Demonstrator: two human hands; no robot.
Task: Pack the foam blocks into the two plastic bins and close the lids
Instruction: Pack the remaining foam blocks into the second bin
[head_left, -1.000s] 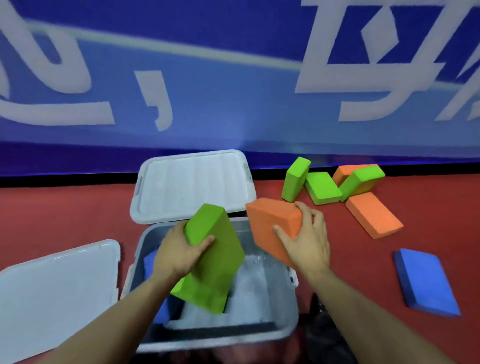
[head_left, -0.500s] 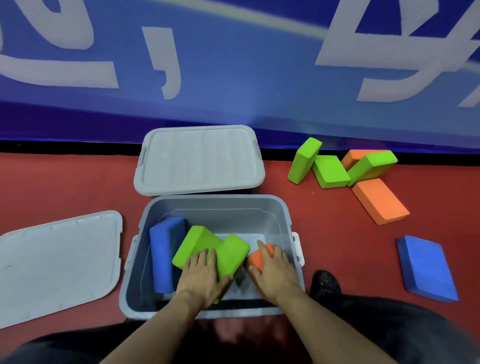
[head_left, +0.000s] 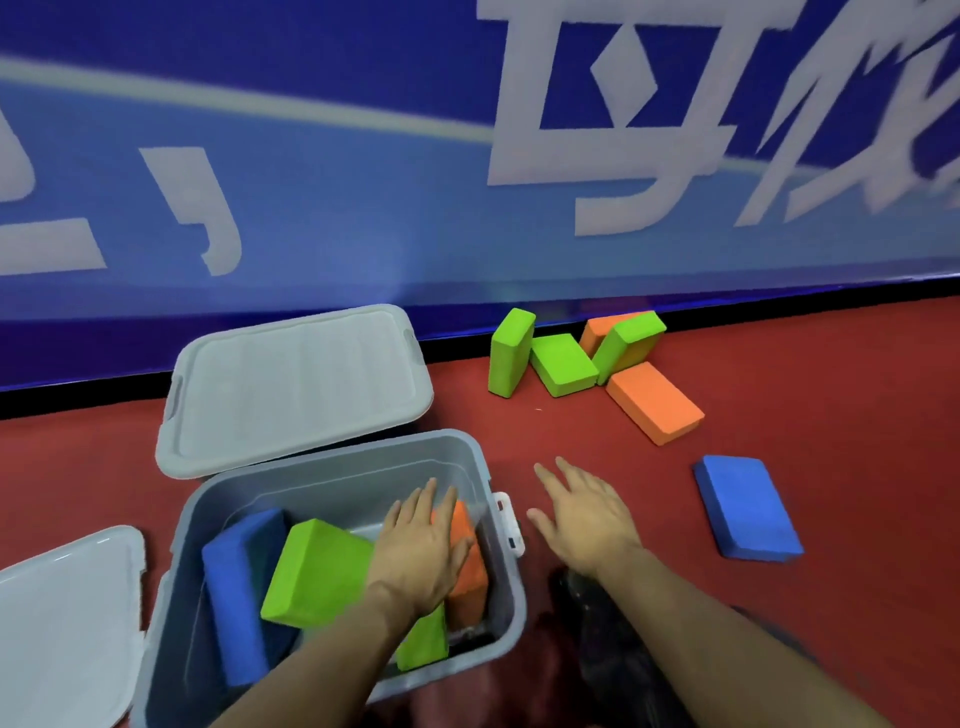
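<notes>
Inside the grey plastic bin – left hand flat, unclenched, on the orange foam block.
Right hand splayed, empty – blocks looked light, squashy; best pinched across broad faces.

Two grey bins show: an open bin and a closed bin behind it, plus one loose lid on the floor. Inside the open bin sit four blocks: one blue, two green and one orange. On the floor lie six more: three green, two orange and one blue.
</notes>
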